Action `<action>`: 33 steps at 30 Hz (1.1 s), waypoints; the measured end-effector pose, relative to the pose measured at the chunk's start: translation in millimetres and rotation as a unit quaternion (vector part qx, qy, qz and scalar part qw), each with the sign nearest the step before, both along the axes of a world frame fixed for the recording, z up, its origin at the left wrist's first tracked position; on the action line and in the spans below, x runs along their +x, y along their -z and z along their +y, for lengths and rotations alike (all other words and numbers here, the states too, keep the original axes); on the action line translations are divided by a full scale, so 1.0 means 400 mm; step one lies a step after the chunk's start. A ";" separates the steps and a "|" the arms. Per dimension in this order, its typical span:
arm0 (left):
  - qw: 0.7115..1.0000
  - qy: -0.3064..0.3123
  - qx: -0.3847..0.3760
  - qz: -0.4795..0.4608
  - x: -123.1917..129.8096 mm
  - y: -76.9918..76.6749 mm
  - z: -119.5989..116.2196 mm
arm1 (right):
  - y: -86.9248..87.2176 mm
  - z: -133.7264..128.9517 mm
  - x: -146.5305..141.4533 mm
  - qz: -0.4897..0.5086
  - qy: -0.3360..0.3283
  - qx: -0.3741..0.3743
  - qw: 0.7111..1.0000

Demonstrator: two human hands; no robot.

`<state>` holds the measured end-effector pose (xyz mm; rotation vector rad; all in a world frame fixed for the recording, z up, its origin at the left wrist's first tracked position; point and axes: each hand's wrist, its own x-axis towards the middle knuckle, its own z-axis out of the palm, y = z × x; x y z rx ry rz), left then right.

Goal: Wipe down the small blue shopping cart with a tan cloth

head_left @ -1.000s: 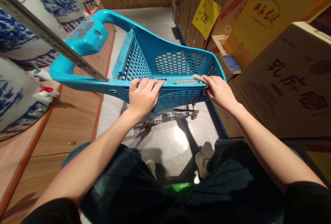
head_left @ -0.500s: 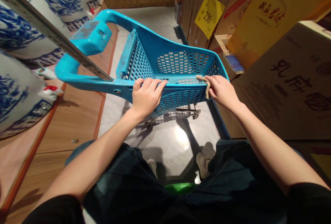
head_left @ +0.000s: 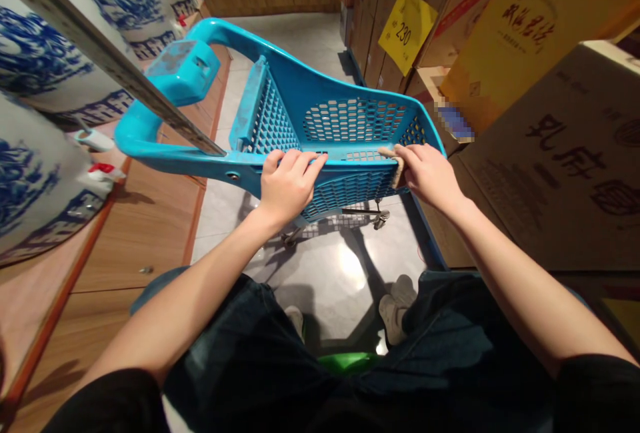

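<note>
A blue plastic shopping cart stands sideways before me, its handle end at the left and its basket at the centre. My left hand is closed over the near rim of the basket, fingers curled over the edge. Farther right, my right hand presses a beige cloth over the same rim near the basket's right end. The cloth is folded over the edge, part inside and part outside. Some of the fingertips of both hands are hidden behind the rim.
Blue-and-white patterned jars line a wooden cabinet at the left. Stacked cartons and a yellow price sign are at the right. A metal pole slants across the cart's handle. My shoes rest on the tiled floor.
The cart and my left hand have shifted slightly to the right. My right hand and the cloth have moved only a little along the rim.
</note>
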<state>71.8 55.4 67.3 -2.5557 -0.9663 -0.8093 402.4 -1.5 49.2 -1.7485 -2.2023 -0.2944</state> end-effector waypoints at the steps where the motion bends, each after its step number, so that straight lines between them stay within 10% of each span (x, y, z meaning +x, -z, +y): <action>1: 1.000 0.001 -0.004 0.000 0.000 -0.001 0.000 | -0.001 0.005 0.017 -0.015 0.031 -0.009 0.999; 5: 1.000 0.002 0.001 0.002 0.005 -0.001 -0.002 | 0.013 0.007 0.013 -0.012 0.081 0.004 0.997; 11: 1.000 -0.005 0.012 -0.004 0.000 0.002 0.003 | 0.013 -0.016 -0.056 0.038 -0.018 0.026 0.999; 18: 1.000 0.003 -0.017 -0.004 0.004 -0.004 -0.001 | -0.006 -0.005 -0.016 -0.001 0.074 0.003 0.997; 25: 0.999 -0.003 -0.031 -0.009 0.002 -0.005 -0.002 | -0.020 -0.024 -0.056 0.019 -0.031 0.005 0.999; 33: 1.000 -0.004 0.010 0.008 0.005 -0.005 -0.002 | 0.004 0.006 0.063 -0.040 0.111 -0.012 0.993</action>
